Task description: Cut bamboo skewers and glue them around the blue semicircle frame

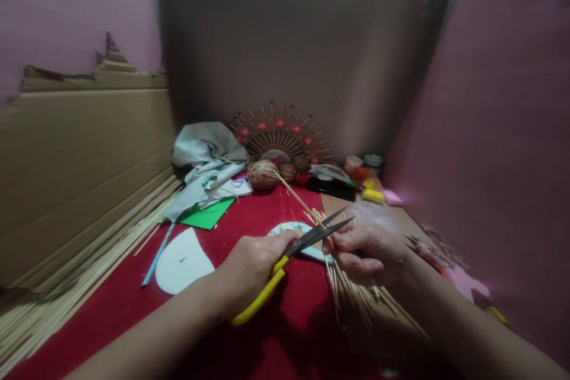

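Cardboard walls (285, 41) boxed in a red cloth (133, 314) spread as the work surface, pink wall on either side. Front and centre, the left hand (252, 270) had its fingers curled tight through the yellow handles of the scissors (307, 240), blades parted and angled up to the right. And right there, the right hand (367, 252) pinched a bundle of sticks (356, 297) between thumb and folded fingers, the sticks fanning out loose below the grip toward the near edge. The blades sat just at the bundle's upper tips, where a strand of twine (294, 193) ran back to the twine ball (262, 174) by the far edge.

Those sticks looked thin, light and stiff, likely to snap or splay, so the sound hold seemed close to the bound end, as it was.

Along the left edge lay loose sticks (89, 267); nearer sat a white paper half-disc (182, 261) and green paper (208, 214). A stick fan with pink flowers (279, 133) stood at the far edge.
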`<action>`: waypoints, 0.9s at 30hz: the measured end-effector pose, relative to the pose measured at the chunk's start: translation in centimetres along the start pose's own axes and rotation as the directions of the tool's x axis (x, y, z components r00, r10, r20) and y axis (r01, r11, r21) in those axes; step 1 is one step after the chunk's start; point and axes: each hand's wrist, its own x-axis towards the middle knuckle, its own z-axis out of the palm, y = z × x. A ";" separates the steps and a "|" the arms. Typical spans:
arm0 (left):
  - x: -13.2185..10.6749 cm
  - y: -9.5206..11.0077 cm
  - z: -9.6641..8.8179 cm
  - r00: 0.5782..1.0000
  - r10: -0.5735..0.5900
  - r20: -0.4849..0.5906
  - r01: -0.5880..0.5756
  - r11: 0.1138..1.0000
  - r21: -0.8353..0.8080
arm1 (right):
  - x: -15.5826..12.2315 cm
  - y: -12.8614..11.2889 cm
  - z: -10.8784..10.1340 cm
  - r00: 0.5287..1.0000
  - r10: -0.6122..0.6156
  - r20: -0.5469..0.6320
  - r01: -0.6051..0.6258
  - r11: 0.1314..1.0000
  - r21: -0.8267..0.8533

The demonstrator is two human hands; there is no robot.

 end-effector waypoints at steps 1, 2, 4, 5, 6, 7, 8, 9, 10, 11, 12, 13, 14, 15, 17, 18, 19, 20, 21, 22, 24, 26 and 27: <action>-0.1 -0.1 0.2 0.999 0.034 -0.004 -0.034 0.999 0.001 | 0.0 0.0 -0.1 1.000 0.005 0.015 -0.005 1.000 0.006; -0.1 -0.3 0.3 0.998 0.064 -0.008 -0.064 0.998 0.010 | 0.0 0.0 -0.1 1.000 -0.003 0.017 0.003 1.000 0.009; -0.3 -0.5 0.6 0.997 0.078 -0.019 -0.077 0.996 0.048 | 0.1 0.1 -0.2 0.999 -0.038 0.004 0.038 0.999 0.011; -0.3 -0.5 0.7 0.998 0.061 -0.017 -0.060 0.996 0.070 | 0.2 0.1 -0.2 0.998 -0.055 -0.009 0.055 0.998 0.009; -0.3 -0.5 0.8 0.999 0.034 -0.010 -0.033 0.995 0.092 | 0.2 0.2 -0.3 0.997 -0.072 -0.031 0.072 0.997 0.003; -0.4 -0.5 0.8 1.000 0.007 -0.004 -0.007 0.994 0.111 | 0.3 0.3 -0.3 0.995 -0.080 -0.060 0.079 0.997 -0.008; -0.4 -0.5 0.9 1.000 -0.018 0.005 0.017 0.992 0.124 | 0.3 0.4 -0.3 0.993 -0.080 -0.089 0.078 0.997 -0.021; -0.4 -0.5 0.9 0.999 -0.037 0.008 0.035 0.990 0.135 | 0.4 0.4 -0.2 0.990 -0.079 -0.118 0.075 0.997 -0.036; -0.4 -0.5 0.9 0.999 -0.049 0.007 0.047 0.989 0.143 | 0.4 0.5 -0.2 0.986 -0.080 -0.144 0.074 0.996 -0.049; -0.4 -0.4 0.8 0.999 -0.051 0.007 0.049 0.988 0.146 | 0.4 0.5 -0.1 0.982 -0.086 -0.166 0.077 0.995 -0.060; -0.3 -0.4 0.7 0.999 -0.044 0.012 0.041 0.989 0.142 | 0.5 0.5 0.0 0.979 -0.096 -0.182 0.085 0.994 -0.067; -0.2 -0.4 0.5 0.999 -0.033 0.023 0.030 0.991 0.133 | 0.5 0.4 0.1 0.974 -0.116 -0.196 0.104 0.992 -0.069; -0.2 -0.4 0.2 0.999 -0.023 0.032 0.019 0.992 0.122 | 0.4 0.3 0.2 0.966 -0.149 -0.212 0.139 0.988 -0.062; 0.0 -0.5 -0.2 0.999 -0.021 0.034 0.017 0.993 0.113 | 0.4 0.1 0.2 0.954 -0.190 -0.233 0.184 0.982 -0.045; 0.2 -1.0 -1.2 0.996 -0.090 0.007 0.088 0.987 0.134 | 0.2 -0.3 0.2 0.909 -0.294 -0.295 0.308 0.951 0.001; 0.3 -1.5 -1.7 0.985 -0.171 -0.022 0.172 0.969 0.176 | 0.2 -0.5 0.1 0.882 -0.337 -0.328 0.363 0.932 0.018; 0.5 -2.2 -2.1 0.961 -0.271 -0.055 0.276 0.932 0.235 | 0.1 -0.6 0.0 0.861 -0.365 -0.354 0.399 0.917 0.025; 0.5 -3.0 -2.5 0.919 -0.384 -0.085 0.391 0.869 0.305 | 0.1 -0.5 -0.1 0.849 -0.377 -0.370 0.412 0.911 0.017; 0.6 -4.0 -2.9 0.867 -0.488 -0.102 0.488 0.788 0.375 | 0.2 -0.3 -0.2 0.847 -0.378 -0.374 0.405 0.914 -0.007; 0.6 -4.9 -3.1 0.815 -0.568 -0.113 0.555 0.711 0.431 | 0.3 -0.1 -0.2 0.852 -0.374 -0.366 0.387 0.921 -0.040; 0.6 -6.4 -3.4 0.747 -0.657 -0.102 0.613 0.622 0.487 | 0.6 0.6 0.1 0.866 -0.372 -0.335 0.352 0.928 -0.120; 0.5 -6.8 -3.4 0.724 -0.683 -0.092 0.626 0.596 0.504 | 0.9 1.1 0.6 0.869 -0.373 -0.325 0.326 0.926 -0.193; 0.5 -6.4 -3.3 0.737 -0.667 -0.114 0.619 0.596 0.512 | 0.9 1.2 0.9 0.868 -0.368 -0.332 0.308 0.925 -0.221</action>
